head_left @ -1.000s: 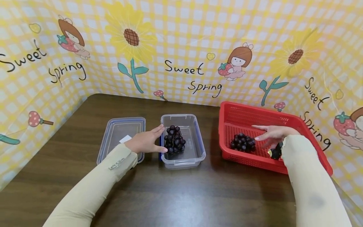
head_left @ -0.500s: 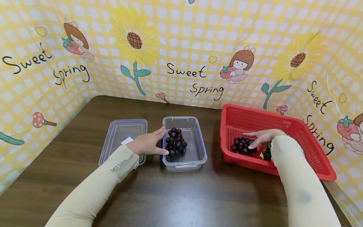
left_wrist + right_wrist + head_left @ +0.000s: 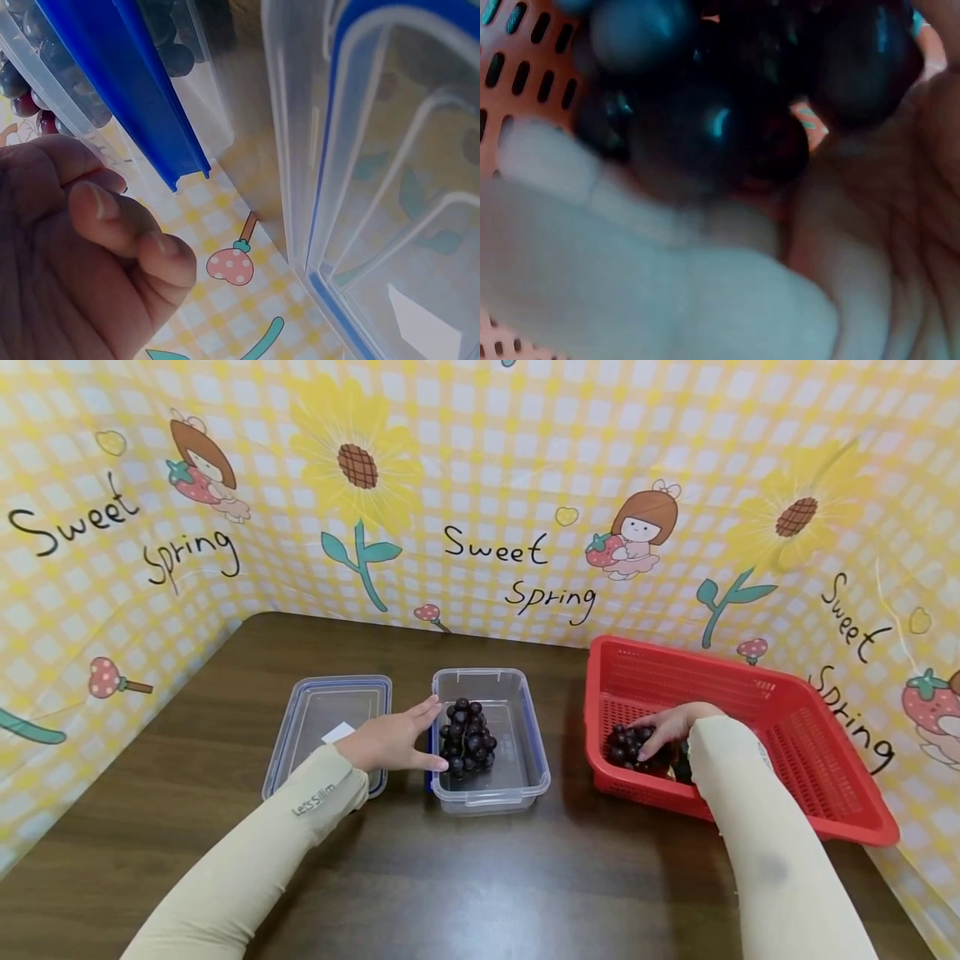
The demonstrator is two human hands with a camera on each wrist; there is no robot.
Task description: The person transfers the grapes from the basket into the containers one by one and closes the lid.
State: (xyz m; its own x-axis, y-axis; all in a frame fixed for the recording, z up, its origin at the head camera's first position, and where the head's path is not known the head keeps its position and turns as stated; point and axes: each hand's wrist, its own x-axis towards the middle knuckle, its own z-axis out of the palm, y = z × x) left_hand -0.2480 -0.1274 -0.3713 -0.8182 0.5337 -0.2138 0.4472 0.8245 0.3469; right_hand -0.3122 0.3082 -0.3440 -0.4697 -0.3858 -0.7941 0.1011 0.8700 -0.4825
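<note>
My right hand (image 3: pixel 671 727) reaches into the red basket (image 3: pixel 795 710). Its fingers curl around a bunch of dark grapes (image 3: pixel 624 748), partly hiding it. In the right wrist view, the fingers bend in below these grapes (image 3: pixel 686 142). At the left rim of a clear plastic container (image 3: pixel 491 797), my left hand (image 3: pixel 390 741) spreads its thumb and fingertips along the edge. Another bunch of dark grapes (image 3: pixel 467 742) lies inside that container, near its left wall. The left wrist view has the left hand (image 3: pixel 90 247) beside the container's blue side clip (image 3: pixel 124 90).
Left of the container lies its clear, blue-edged lid (image 3: pixel 303 703) with a white paper label (image 3: pixel 337 732). A black item (image 3: pixel 682 767) is mostly covered by the right hand in the basket. Patterned yellow-check cloth (image 3: pixel 480 468) surrounds the brown table (image 3: pixel 480 877).
My right hand has moved left and down onto the grapes in the basket, and its fingers have curled around them. The left hand has stayed at the container rim.
</note>
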